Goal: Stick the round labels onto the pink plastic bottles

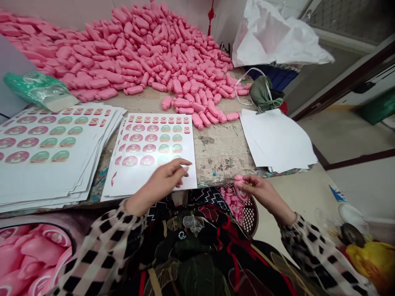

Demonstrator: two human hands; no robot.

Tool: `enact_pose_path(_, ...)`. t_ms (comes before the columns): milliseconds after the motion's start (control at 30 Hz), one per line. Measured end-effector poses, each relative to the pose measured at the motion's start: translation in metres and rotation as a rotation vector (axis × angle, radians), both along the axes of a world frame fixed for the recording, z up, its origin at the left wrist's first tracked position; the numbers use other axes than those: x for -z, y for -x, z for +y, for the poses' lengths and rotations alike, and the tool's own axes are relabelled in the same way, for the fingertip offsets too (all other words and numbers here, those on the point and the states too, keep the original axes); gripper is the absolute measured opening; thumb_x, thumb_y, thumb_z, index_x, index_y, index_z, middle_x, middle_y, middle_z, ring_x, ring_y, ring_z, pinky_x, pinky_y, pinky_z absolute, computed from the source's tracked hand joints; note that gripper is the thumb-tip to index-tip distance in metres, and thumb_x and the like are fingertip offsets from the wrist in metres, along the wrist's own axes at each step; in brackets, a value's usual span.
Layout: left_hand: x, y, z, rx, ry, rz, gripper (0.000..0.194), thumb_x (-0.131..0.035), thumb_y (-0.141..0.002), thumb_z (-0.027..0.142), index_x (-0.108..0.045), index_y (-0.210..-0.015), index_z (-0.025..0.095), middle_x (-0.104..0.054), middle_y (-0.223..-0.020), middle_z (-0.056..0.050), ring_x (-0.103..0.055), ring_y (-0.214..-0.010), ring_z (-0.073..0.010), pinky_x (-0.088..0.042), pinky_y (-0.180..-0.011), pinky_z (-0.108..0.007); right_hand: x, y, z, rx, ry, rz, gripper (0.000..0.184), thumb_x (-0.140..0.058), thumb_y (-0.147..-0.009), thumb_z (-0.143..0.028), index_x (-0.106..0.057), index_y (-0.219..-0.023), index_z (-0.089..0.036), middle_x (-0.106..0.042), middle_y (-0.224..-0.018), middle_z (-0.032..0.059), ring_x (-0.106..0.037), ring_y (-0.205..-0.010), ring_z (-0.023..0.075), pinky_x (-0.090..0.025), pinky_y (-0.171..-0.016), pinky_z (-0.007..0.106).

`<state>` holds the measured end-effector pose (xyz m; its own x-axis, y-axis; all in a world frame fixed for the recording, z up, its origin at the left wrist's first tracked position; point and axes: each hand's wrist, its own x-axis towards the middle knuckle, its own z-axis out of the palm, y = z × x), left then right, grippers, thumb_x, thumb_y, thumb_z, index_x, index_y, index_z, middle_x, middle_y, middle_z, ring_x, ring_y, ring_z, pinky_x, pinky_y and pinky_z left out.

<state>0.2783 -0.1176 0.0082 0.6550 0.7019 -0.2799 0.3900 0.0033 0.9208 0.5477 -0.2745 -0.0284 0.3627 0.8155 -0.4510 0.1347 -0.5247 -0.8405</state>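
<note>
My left hand point(163, 181) hovers over the lower right part of a sheet of stickers point(123, 181), its fingers apart and nothing visible between them. Rows of pink and green oval labels are printed on that sheet, with small red ones along the top. Past the table's front edge, my right hand point(262, 191) grips a small pink bottle point(239, 181) by its upper part. Below it stands a brown mesh basket point(251, 218) with more pink bottles inside. The right fingers hide part of the held bottle.
A large heap of pink bottles point(138, 49) covers the back of the table point(212, 148). Another stack of sticker sheets point(40, 176) lies left, white sheets point(277, 139) right. A green plastic packet point(40, 90) rests at left. A container of labelled pink bottles point(31, 255) stands lower left.
</note>
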Motion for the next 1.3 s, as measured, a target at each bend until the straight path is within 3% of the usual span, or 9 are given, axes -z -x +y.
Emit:
enact_pose_path(133, 0.004, 0.037, 0.027, -0.379, -0.348, 0.198, 0.035, -0.046, -0.081, 0.042, -0.058, -0.109, 0.023, -0.064, -0.085, -0.002, -0.057, -0.069, -0.0140, -0.046, -0.070, -0.029, 0.032, -0.024, -0.039, -0.149, 0.244, -0.495, 0.039, -0.061, -0.071, -0.046, -0.066, -0.095, -0.016, -0.068, -0.091, 0.0094, -0.062, -0.083, 0.0242, -0.043, -0.069, 0.031)
enact_pose_path(200, 0.010, 0.054, 0.038, -0.537, -0.560, 0.365, 0.035, -0.045, -0.081, 0.042, -0.059, -0.108, 0.024, -0.065, -0.091, -0.003, -0.058, -0.077, -0.0173, -0.045, -0.074, -0.032, 0.037, -0.025, -0.042, -0.216, 0.354, -0.728, 0.034, -0.058, -0.073, -0.040, -0.066, -0.098, -0.019, -0.067, -0.097, 0.0110, -0.061, -0.087, 0.0274, -0.042, -0.069, 0.033)
enact_pose_path(267, 0.014, 0.067, 0.047, -0.623, -0.684, 0.521, 0.037, -0.044, -0.082, 0.040, -0.060, -0.110, 0.022, -0.064, -0.099, -0.006, -0.059, -0.084, -0.0206, -0.045, -0.078, -0.034, 0.031, -0.017, -0.031, -0.239, 0.336, -0.778, 0.028, -0.055, -0.075, -0.038, -0.067, -0.095, -0.022, -0.067, -0.098, 0.0099, -0.061, -0.088, 0.0274, -0.041, -0.069, 0.034)
enact_pose_path(400, 0.020, 0.081, 0.059, -0.651, -0.671, 0.784, 0.047, -0.045, -0.080, 0.038, -0.054, -0.119, 0.015, -0.060, -0.109, -0.014, -0.055, -0.101, -0.0290, -0.043, -0.085, -0.039, 0.005, 0.026, 0.016, -0.179, 0.013, -0.245, 0.026, -0.057, -0.075, -0.044, -0.065, -0.082, -0.020, -0.069, -0.087, 0.0066, -0.062, -0.084, 0.0214, -0.044, -0.074, 0.030)
enact_pose_path(533, 0.029, 0.086, 0.064, -0.559, -0.541, 0.923, 0.056, -0.042, -0.080, 0.043, -0.046, -0.127, 0.013, -0.057, -0.116, -0.017, -0.054, -0.105, -0.0323, -0.043, -0.085, -0.040, 0.001, 0.072, 0.057, -0.146, -0.070, 0.197, 0.034, -0.067, -0.066, -0.043, -0.061, -0.087, -0.016, -0.065, -0.070, 0.0029, -0.060, -0.068, 0.0169, -0.044, -0.066, 0.028)
enact_pose_path(633, 0.032, 0.088, 0.066, -0.524, -0.523, 0.992, 0.055, -0.040, -0.080, 0.045, -0.048, -0.125, 0.013, -0.059, -0.111, -0.018, -0.054, -0.103, -0.0338, -0.041, -0.085, -0.042, 0.009, 0.087, 0.077, -0.039, -0.151, 0.152, 0.043, -0.072, -0.061, -0.037, -0.058, -0.094, -0.015, -0.059, -0.061, -0.0026, -0.054, -0.057, 0.0130, -0.041, -0.058, 0.026)
enact_pose_path(800, 0.031, 0.088, 0.067, -0.641, -0.500, 1.059, 0.057, -0.039, -0.080, 0.050, -0.049, -0.125, 0.015, -0.055, -0.108, -0.020, -0.053, -0.100, -0.0363, -0.042, -0.079, -0.044, 0.003, 0.093, 0.106, 0.122, -0.124, 0.256, 0.040, -0.073, -0.057, -0.026, -0.057, -0.092, -0.015, -0.062, -0.069, 0.0010, -0.055, -0.058, 0.0114, -0.040, -0.054, 0.022)
enact_pose_path(1000, 0.033, 0.091, 0.072, -0.667, -0.507, 0.995, 0.054, -0.035, -0.083, 0.046, -0.050, -0.124, 0.015, -0.056, -0.104, -0.019, -0.054, -0.099, -0.0350, -0.041, -0.082, -0.042, -0.016, 0.115, 0.132, 0.109, 0.013, 0.311, 0.037, -0.069, -0.058, -0.022, -0.054, -0.092, -0.017, -0.050, -0.051, -0.0073, -0.027, -0.034, 0.0029, -0.017, -0.037, 0.020)
enact_pose_path(1300, 0.042, 0.098, 0.079, -0.794, -0.413, 0.948, 0.053, -0.037, -0.081, 0.046, -0.052, -0.122, 0.016, -0.055, -0.103, -0.020, -0.054, -0.100, -0.0358, -0.041, -0.083, -0.043, -0.010, 0.123, 0.148, 0.025, 0.031, 0.324, 0.017, -0.066, -0.059, -0.021, -0.054, -0.069, -0.015, -0.048, -0.047, -0.0065, -0.029, -0.036, 0.0032, -0.022, -0.041, 0.020)
